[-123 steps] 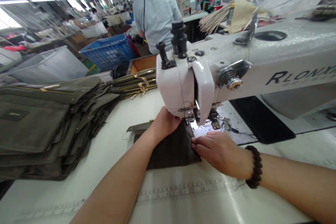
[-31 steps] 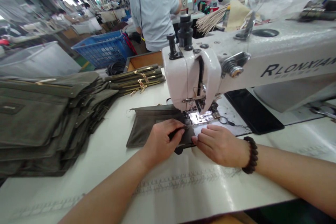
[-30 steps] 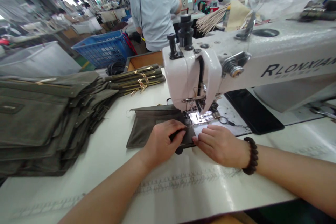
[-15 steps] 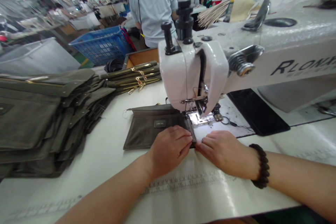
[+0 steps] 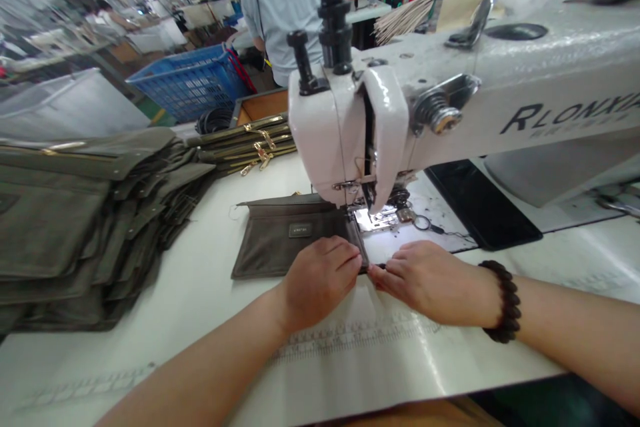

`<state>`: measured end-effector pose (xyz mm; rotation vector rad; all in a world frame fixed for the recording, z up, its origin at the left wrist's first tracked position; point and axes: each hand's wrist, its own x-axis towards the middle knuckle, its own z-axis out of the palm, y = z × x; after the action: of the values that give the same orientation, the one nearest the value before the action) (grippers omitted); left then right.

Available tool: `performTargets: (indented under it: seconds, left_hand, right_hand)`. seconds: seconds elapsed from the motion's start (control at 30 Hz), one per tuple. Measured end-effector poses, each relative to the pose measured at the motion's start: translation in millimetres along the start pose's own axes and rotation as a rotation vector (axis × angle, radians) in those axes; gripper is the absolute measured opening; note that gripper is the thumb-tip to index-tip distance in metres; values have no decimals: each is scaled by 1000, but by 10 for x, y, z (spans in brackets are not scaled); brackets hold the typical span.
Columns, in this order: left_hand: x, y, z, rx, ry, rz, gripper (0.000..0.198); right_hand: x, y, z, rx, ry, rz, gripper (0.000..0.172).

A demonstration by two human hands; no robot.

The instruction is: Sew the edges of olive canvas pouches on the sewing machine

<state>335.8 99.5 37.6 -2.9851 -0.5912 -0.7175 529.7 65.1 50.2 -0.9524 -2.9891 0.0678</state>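
A dark olive fabric pouch [image 5: 270, 250] with a small label lies flat under the needle area of a white sewing machine [image 5: 320, 140]. My left hand [image 5: 320, 273] presses on its lower right part, fingers bent together and gripping near the right edge. Beside it, my right hand [image 5: 435, 280], with a beaded bracelet on the wrist, is closed in a pinch at the pouch's lower right corner. A short dark strip [image 5: 381, 265] shows at its fingertips; most of it is hidden.
On the left lies a pile of olive fabric pieces [image 5: 55, 227]. Zippered pieces [image 5: 250, 143] are stacked behind the pouch. A black phone [image 5: 483, 207] rests under the machine arm, near a small key ring [image 5: 423, 222]. Farther back are a blue basket [image 5: 185, 83] and a person [image 5: 285, 7].
My right hand has shifted slightly right, away from my left hand, and a dark strip now shows at its fingertips. The pouch stays under the needle area; the view has moved a little.
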Motion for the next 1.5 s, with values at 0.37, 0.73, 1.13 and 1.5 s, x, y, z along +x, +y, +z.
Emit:
performTargets:
  seconds: [0.37,0.73,1.13,1.5]
  left_hand:
    - [28,46,-49,136,-69,139,22]
    - [23,30,-41,162,-20,174,21]
    - [-72,9,-37,31,1,107,25]
    - [-7,-191,22,36,-10,113,29]
  right_hand:
    - [-59,142,-35,39,38,-62,21]
    - [-25,125,-7,-41,228,-41,18]
    - [-13,93,41,-45,98,-46,16]
    - [95,134,84,-76,101,135,15]
